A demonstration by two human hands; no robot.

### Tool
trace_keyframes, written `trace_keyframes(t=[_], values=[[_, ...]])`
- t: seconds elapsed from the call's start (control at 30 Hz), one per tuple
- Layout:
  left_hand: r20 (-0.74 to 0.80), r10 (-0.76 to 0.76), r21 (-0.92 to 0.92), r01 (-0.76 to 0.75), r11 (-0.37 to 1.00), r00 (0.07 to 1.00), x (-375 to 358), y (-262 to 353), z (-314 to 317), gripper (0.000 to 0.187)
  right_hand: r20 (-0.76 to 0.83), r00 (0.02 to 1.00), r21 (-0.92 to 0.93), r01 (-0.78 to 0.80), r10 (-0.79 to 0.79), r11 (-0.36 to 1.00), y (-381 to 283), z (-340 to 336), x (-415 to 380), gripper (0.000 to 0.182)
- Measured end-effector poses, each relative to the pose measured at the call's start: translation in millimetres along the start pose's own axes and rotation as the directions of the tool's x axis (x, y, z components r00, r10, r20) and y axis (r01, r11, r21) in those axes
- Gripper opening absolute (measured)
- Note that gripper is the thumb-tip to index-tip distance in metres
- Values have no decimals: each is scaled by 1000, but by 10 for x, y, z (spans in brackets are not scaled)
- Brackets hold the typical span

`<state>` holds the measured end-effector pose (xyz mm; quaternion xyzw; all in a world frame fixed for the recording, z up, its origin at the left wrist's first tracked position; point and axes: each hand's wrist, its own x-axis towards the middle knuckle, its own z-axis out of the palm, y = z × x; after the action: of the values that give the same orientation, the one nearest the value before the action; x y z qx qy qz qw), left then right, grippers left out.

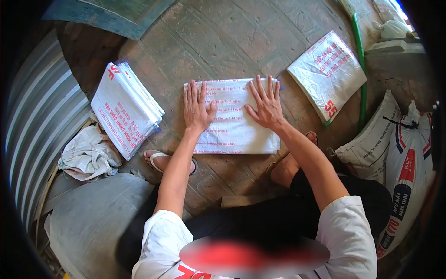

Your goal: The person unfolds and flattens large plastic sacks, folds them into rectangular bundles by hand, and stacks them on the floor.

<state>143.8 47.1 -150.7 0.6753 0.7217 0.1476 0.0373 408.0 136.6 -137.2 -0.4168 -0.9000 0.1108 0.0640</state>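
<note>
A white folded sack with rows of red print lies flat on the brick floor between my feet. My left hand is pressed flat on its upper left part, fingers pointing away from me. On the upper right part rests my right hand, palm down with its fingers spread. Neither hand grips anything. To the left is a stack of folded white sacks with red lettering. Another folded sack, marked 55, lies at the upper right.
Corrugated metal stands at the far left, beside a crumpled sack. Filled sacks stand at the right. A green hose runs along the floor there. A blue-green panel is at the top left.
</note>
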Motion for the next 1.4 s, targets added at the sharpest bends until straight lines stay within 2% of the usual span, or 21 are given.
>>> trace_keyframes(t=[0.27,0.5,0.63,0.67,0.77,0.8,0.9,1.03,1.07,1.13,1.2,1.23,1.3,1.33,1.4], values=[[18,-1,-13,2,1000,1000,16,-42,19,74,44,999,-40,-1,3,999,-33,23,45,79],[-25,24,40,-23,999,999,-12,-20,-16,74,-20,1000,-68,18,-19,998,-51,4,18,80],[-98,-122,-52,118,992,988,-238,70,-146,71,-50,999,-6,9,-9,1000,-61,-90,-117,81],[-142,-179,-99,166,981,974,-357,92,-203,70,-102,994,-5,-38,37,999,-78,-142,-210,79],[-217,-380,-173,348,921,899,-762,54,-211,62,-232,931,236,-228,282,945,-117,-176,-556,77],[-214,-435,-184,402,897,875,-934,-31,-77,61,-303,900,217,-256,314,942,-110,-120,-695,69],[-185,-538,-206,503,840,822,-1134,85,57,60,-104,907,214,-379,407,900,-103,-94,-1074,62],[-122,-690,-326,628,707,714,-1037,302,5,56,-71,924,249,-350,377,903,-139,-63,-1312,58],[-234,-707,-387,603,698,667,-988,223,141,55,-53,918,272,-365,392,890,-145,-68,-1327,59],[37,-782,-516,682,518,622,-911,175,-78,56,-53,893,276,-417,447,866,-185,-97,-1368,58],[294,-768,-606,732,310,569,-871,-38,-75,59,-98,845,237,-494,526,837,-256,-140,-1384,54],[469,-705,-673,732,106,532,-866,-113,-66,57,-115,826,258,-512,552,819,-299,-199,-1391,52],[693,-472,-665,736,-126,546,-800,-68,-360,53,-151,788,303,-538,597,786,-443,-392,-1345,49],[697,-417,-689,706,-165,583,-756,-80,-409,50,-184,807,308,-496,562,812,-519,-453,-1308,33],[699,-297,-714,657,-240,651,-552,-71,-479,45,221,896,545,-441,385,713,-653,-308,-1312,43]])
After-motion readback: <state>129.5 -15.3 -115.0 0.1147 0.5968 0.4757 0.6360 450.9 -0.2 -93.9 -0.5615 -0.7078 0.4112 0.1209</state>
